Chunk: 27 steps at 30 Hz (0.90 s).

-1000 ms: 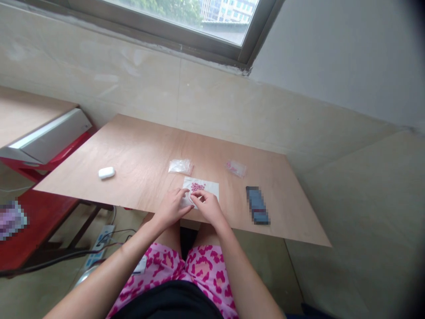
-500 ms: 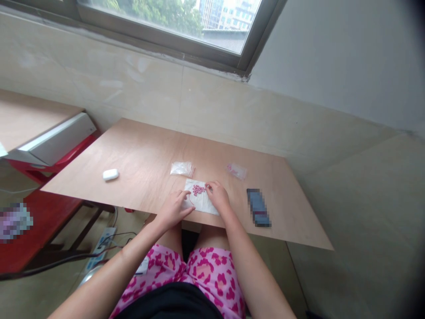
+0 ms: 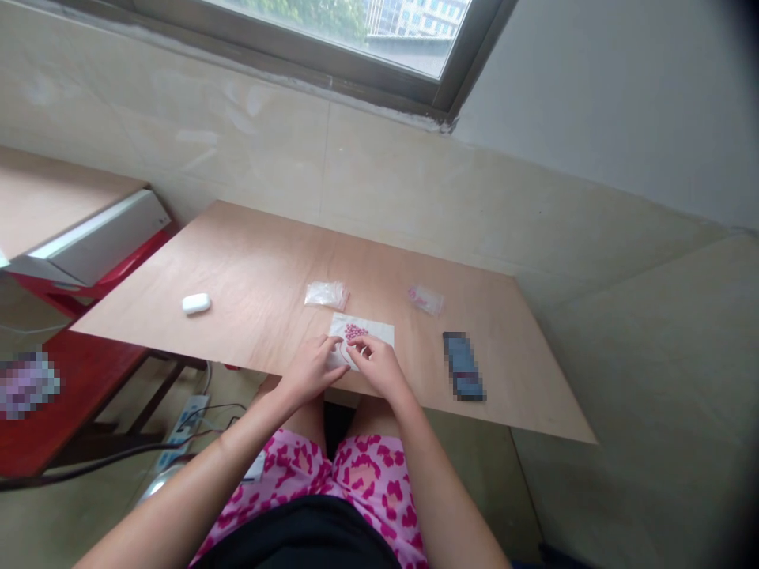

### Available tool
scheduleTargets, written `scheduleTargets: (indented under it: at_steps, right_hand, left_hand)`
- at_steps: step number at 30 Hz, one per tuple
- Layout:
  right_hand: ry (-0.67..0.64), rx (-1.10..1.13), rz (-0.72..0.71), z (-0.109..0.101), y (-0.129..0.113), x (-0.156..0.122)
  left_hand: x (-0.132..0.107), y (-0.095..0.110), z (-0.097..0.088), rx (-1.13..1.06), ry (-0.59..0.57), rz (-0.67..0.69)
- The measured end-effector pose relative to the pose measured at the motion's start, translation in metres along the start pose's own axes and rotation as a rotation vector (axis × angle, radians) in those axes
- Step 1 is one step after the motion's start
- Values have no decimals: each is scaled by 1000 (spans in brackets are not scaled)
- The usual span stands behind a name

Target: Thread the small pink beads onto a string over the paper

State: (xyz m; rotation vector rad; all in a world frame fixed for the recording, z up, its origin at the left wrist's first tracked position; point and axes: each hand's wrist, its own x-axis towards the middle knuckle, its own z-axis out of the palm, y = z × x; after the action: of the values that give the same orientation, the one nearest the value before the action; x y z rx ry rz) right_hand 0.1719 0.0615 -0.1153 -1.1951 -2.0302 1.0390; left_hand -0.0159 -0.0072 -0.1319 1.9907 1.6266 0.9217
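Note:
A white sheet [image 3: 376,328] lies near the front edge of a light wooden table [image 3: 249,269], with a small heap of pink beads [image 3: 354,329] on it. My left hand [image 3: 311,370] rests on the sheet's left part, fingertips pinched together on something too small to name. My right hand [image 3: 379,365] sits just right of it, its fingertips pinched close to the left hand's, right below the beads. A thin red line shows on the sheet between the two hands.
A clear plastic bag [image 3: 326,294] and a smaller bag with pink contents [image 3: 424,299] lie behind the sheet. A dark phone [image 3: 463,374] lies to the right, a white earbud case [image 3: 196,303] to the left. A red stand with a white box [image 3: 88,245] stands at left.
My right hand reached up to the bead heap half a second ago and has come back down to meet my left hand's fingertips. The left hand has hardly moved.

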Motion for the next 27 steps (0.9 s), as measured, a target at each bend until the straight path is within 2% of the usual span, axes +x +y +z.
scheduleTargets:
  at_steps: [3,5,8,13,17,21,22,24,26,27]
  right_hand:
    - [121,-142,86,-6,14,8]
    - [156,-249,101,-11,27,17]
    - [125,-351,67,-13,39,28]
    - [41,-436,23,-14,42,34]
    - [90,-407,56,-19,41,35]
    - [227,-162,159,-18,27,25]
    - [205,-83,159,-16,21,21]
    - [65,36,105,-10,9,13]
    - [-75,84,35,-6,0,7]
    - [-92,78,23,-6,-1,6]
  left_hand:
    - [-1,1,-1,17,-12,-2]
    - [-1,1,-1,25,-22,-6]
    - [0,1,-1,32,-28,-7]
    - [1,-1,0,18,-14,-9]
    - [1,-2,0,-3,-7,-10]
    - [1,-2,0,-12,-6,-16]
    - [1,-3,0,-14,-8,-16]
    - [1,-3,1,-18,-13,-16]
    - [1,-4,1,-20,-17,-18]
    - [1,-5,1,-19,-17,-19]
